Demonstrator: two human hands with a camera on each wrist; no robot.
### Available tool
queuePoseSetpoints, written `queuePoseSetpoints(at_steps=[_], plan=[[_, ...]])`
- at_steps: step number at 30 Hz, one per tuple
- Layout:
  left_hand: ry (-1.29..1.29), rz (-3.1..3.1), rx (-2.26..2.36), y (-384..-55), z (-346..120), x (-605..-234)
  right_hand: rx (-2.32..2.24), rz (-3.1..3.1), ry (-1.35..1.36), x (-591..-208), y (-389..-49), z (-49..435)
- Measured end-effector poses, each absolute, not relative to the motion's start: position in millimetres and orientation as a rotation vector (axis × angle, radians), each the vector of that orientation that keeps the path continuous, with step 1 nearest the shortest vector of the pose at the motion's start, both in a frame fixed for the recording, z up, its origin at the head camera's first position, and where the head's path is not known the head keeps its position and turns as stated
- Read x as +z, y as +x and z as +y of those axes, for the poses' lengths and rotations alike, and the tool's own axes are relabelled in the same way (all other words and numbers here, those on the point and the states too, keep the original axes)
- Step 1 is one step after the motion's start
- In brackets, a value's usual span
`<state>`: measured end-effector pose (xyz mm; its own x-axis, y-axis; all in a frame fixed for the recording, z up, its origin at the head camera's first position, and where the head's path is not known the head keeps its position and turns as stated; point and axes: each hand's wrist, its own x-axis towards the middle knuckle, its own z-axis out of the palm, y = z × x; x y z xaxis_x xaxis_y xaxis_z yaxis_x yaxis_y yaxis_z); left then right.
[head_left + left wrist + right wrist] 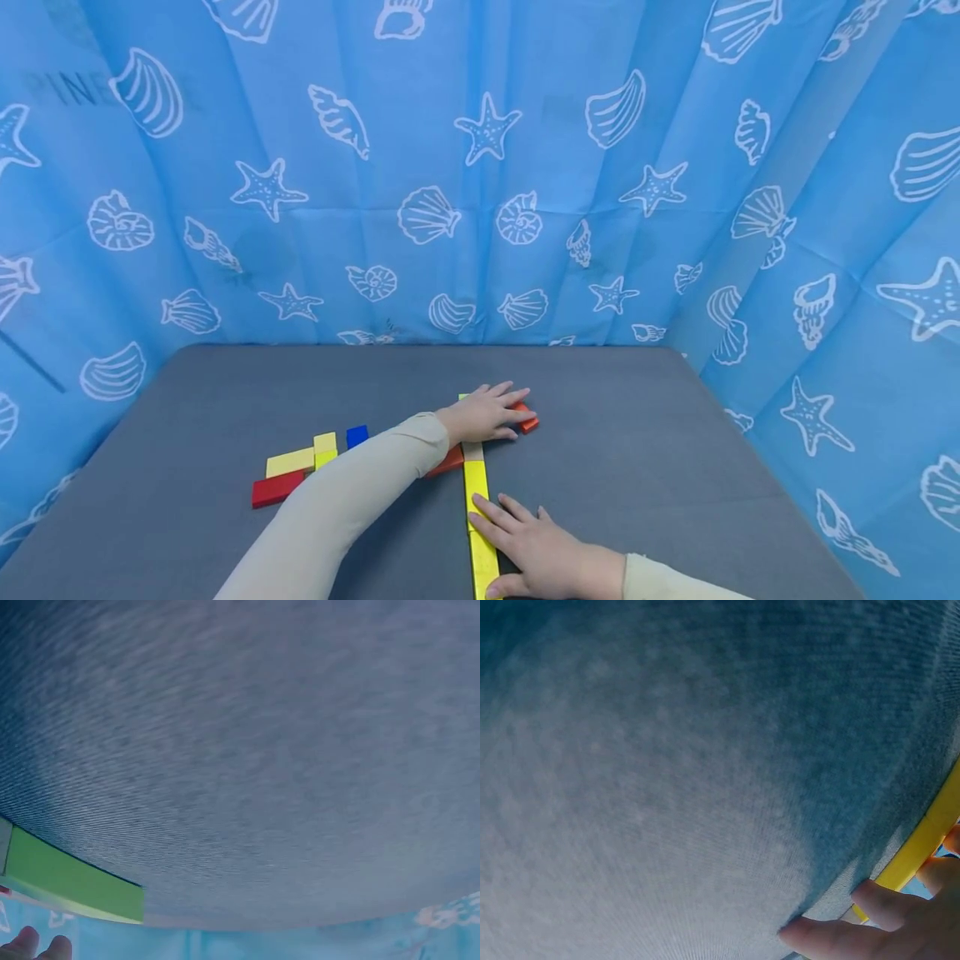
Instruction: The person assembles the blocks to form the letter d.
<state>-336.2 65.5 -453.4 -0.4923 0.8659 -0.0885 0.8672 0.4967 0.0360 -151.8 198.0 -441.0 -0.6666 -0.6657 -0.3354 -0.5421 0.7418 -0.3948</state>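
A straight row of flat blocks runs away from me across the table, with two yellow blocks [476, 487] at its near part and a tan block [472, 452] beyond. My left hand [483, 415] lies over the far part of this row, fingers spread, its fingertips by an orange-red block [529, 424]. Under that hand the row is partly hidden. Along the right side of the yellow blocks is my right hand [543, 554], its fingers extended and touching them. The left wrist view has a green block [75, 881] above my fingertips [56, 949].
A red block [277, 489], pale yellow blocks [291, 462] and a blue block [357, 436] lie to the left, partly behind my left sleeve [360, 500]. Another red block [447, 462] meets the row from the left. A blue shell-patterned curtain [480, 250] stands behind the grey table [600, 400].
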Motion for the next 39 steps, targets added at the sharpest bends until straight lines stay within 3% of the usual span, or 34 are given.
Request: queuePoseSetpoints(at_steps=[20,32,39], plan=[[1.554,2.754,-0.125,-330.5,60.8,-446.2,-0.368,2.484,-0.949,-442.0,-149.5,197.4],[1.461,2.842,0.101,-307.1,7.3,-427.8,-0.47,2.466,-0.944,-461.0,-157.3,207.5],[1.408,2.889,0.128,-286.6,-26.0,-418.6,-0.434,2.466,-0.911,-443.2,-152.0,197.9]])
